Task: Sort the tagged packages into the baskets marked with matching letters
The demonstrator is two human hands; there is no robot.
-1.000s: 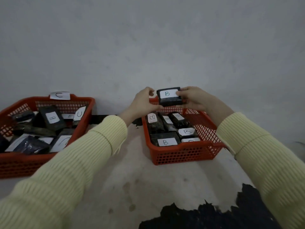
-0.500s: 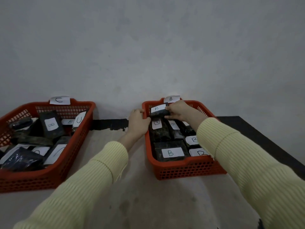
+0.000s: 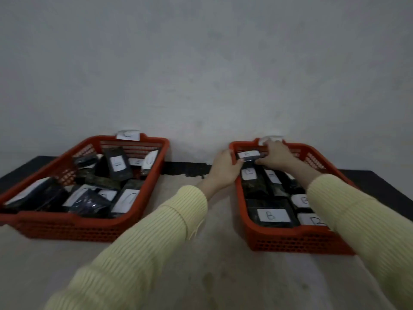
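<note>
At the far end of the right basket (image 3: 290, 234), a dark package (image 3: 248, 155) with a white tag sat low between both hands, just under the basket's back wall; the letter on its tag was too blurred for me to read. From my remote seat I saw the left hand (image 3: 224, 170) at the basket's far left corner, its fingers (image 3: 223, 154) curled and the thumb pressed to the package's left end, gripping it. The right hand (image 3: 277, 155) lay over the package's right end, its curled fingers closed on it. Nearer to me in the same basket lay more dark packages in rows. The front package (image 3: 271, 217) showed a clear B on its tag, with another B tag just beside it, partly under the right sleeve (image 3: 357, 231). A white card (image 3: 271, 138) stood on the basket's far rim, mostly hidden behind the right hand. Well apart to the left stood the left basket (image 3: 73, 230), also red, with a card marked C (image 3: 128, 134) on its far rim and a loose heap of dark tagged packages inside, some tilted. Both baskets rested on the pale counter (image 3: 212, 276), whose back edge was dark, against a plain grey wall (image 3: 201, 63). Both sleeves were pale yellow ribbed knit.
</note>
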